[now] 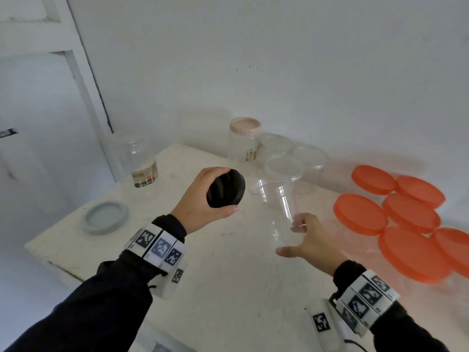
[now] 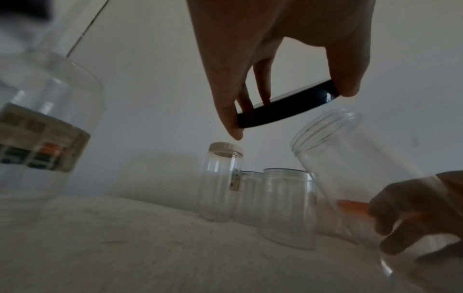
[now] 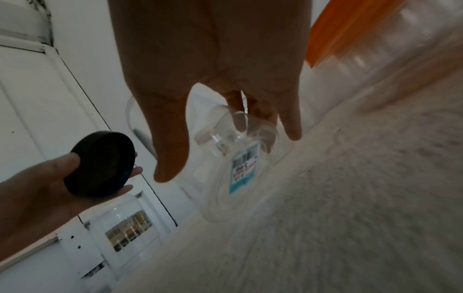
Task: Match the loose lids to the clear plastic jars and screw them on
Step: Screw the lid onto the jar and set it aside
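Note:
My left hand (image 1: pixel 203 201) grips a round black lid (image 1: pixel 226 188) by its rim, held in the air above the table; the same black lid (image 2: pixel 288 105) shows edge-on in the left wrist view, and the black lid (image 3: pixel 100 165) appears flat in the right wrist view. My right hand (image 1: pixel 308 240) holds a clear, open plastic jar (image 1: pixel 276 207) near its base, tilted with its mouth toward the lid. The jar (image 2: pixel 350 168) has a threaded neck just right of and below the lid, not touching it. A barcode sticker shows through the jar (image 3: pixel 240 158).
Several orange lids (image 1: pixel 406 217) sit at the right of the white table (image 1: pixel 228 288). Open clear jars (image 1: pixel 297 156) cluster at the back beside a pink-lidded jar (image 1: pixel 245 138). A large labelled jar (image 1: pixel 139 161) stands back left, a grey lid (image 1: pixel 106 217) near the left edge.

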### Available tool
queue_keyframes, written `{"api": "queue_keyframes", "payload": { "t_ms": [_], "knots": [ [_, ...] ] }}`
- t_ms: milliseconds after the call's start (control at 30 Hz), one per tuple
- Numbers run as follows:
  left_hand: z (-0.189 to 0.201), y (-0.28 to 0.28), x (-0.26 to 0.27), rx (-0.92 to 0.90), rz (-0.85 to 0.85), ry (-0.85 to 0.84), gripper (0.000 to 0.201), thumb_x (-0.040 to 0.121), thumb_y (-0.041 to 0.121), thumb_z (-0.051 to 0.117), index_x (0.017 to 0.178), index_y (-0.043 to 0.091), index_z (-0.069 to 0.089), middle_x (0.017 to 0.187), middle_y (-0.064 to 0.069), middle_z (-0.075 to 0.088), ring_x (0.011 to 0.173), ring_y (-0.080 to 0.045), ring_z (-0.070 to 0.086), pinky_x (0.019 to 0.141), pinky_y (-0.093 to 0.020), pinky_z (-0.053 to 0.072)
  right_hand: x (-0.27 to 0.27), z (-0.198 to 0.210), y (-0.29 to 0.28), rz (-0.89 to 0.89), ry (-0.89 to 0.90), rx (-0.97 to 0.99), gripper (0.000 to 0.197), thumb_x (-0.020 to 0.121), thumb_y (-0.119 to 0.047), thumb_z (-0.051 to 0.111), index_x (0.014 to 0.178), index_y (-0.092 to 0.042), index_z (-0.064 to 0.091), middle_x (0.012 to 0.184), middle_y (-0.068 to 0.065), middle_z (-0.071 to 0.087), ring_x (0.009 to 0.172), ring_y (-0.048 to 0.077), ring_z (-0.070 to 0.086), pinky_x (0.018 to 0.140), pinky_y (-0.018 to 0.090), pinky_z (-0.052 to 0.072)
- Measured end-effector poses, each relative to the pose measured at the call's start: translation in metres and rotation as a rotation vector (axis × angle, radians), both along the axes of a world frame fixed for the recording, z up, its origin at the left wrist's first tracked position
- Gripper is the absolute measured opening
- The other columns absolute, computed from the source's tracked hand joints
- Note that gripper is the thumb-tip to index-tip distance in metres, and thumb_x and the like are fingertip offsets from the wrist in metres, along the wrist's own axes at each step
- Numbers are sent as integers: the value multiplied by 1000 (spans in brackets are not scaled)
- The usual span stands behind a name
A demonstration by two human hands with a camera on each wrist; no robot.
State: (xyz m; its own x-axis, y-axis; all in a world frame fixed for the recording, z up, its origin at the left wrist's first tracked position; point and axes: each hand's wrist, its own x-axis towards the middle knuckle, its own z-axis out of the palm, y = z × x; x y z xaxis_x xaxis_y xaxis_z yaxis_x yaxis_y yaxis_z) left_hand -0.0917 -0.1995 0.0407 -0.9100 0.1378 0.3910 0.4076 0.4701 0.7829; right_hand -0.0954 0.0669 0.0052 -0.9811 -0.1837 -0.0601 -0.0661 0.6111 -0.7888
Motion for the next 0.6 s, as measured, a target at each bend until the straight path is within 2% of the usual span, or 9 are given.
{"api": "queue_keyframes", "payload": {
  "t_ms": [100, 200, 300, 367, 467, 533, 600],
  "knots": [
    [3, 17, -3, 56, -51, -5, 66, 61, 51, 64, 121, 43, 38, 124, 25, 40, 117, 9, 38, 96, -19, 39, 4, -4, 9, 16, -63, -19, 72, 61, -12, 85, 113, -16, 36, 122, 6, 43, 113, 13, 45, 73, 11, 38],
    [5, 32, -5, 97, -105, -18, 63, 62, 47, 65, 119, 45, 39, 125, 21, 43, 120, 2, 41, 99, -25, 41, 7, -7, 15, 59, -94, 7, 72, 64, -11, 83, 114, -16, 31, 126, 6, 39, 120, 13, 41, 71, 9, 38],
    [7, 45, -9, 120, -143, -17, 64, 63, 44, 66, 121, 40, 41, 126, 16, 45, 120, -3, 43, 100, -29, 43, 12, -7, 19, 76, -104, -15, 80, 67, -12, 82, 118, -21, 21, 128, 4, 38, 122, 11, 38, 75, 9, 37],
    [8, 54, -11, 126, -162, -20, 67, 63, 44, 67, 124, 35, 42, 127, 13, 45, 120, -3, 44, 100, -30, 43, 14, -7, 22, 86, -107, -28, 86, 67, -14, 82, 118, -27, 14, 130, 3, 39, 121, 10, 40, 85, 14, 37],
    [10, 66, -13, 95, -201, 10, 69, 65, 43, 67, 128, 26, 44, 126, 8, 44, 121, -9, 43, 101, -36, 43, 16, -10, 26, 108, -133, -34, 89, 69, -18, 82, 114, -34, 6, 132, -1, 39, 120, 10, 42, 88, 19, 39],
    [11, 74, -14, 75, -230, 42, 68, 66, 41, 67, 127, 22, 46, 126, 6, 44, 121, -12, 43, 100, -39, 43, 17, -13, 28, 103, -141, -55, 86, 71, -24, 81, 115, -34, 8, 132, -4, 40, 121, 10, 42, 89, 20, 40],
    [13, 81, -13, 77, -259, 50, 67, 66, 41, 67, 127, 20, 46, 125, 5, 45, 120, -12, 44, 100, -40, 43, 19, -14, 29, 85, -145, -103, 82, 71, -30, 80, 119, -33, 15, 130, -8, 39, 122, 9, 40, 96, 22, 38]
  ]
}}
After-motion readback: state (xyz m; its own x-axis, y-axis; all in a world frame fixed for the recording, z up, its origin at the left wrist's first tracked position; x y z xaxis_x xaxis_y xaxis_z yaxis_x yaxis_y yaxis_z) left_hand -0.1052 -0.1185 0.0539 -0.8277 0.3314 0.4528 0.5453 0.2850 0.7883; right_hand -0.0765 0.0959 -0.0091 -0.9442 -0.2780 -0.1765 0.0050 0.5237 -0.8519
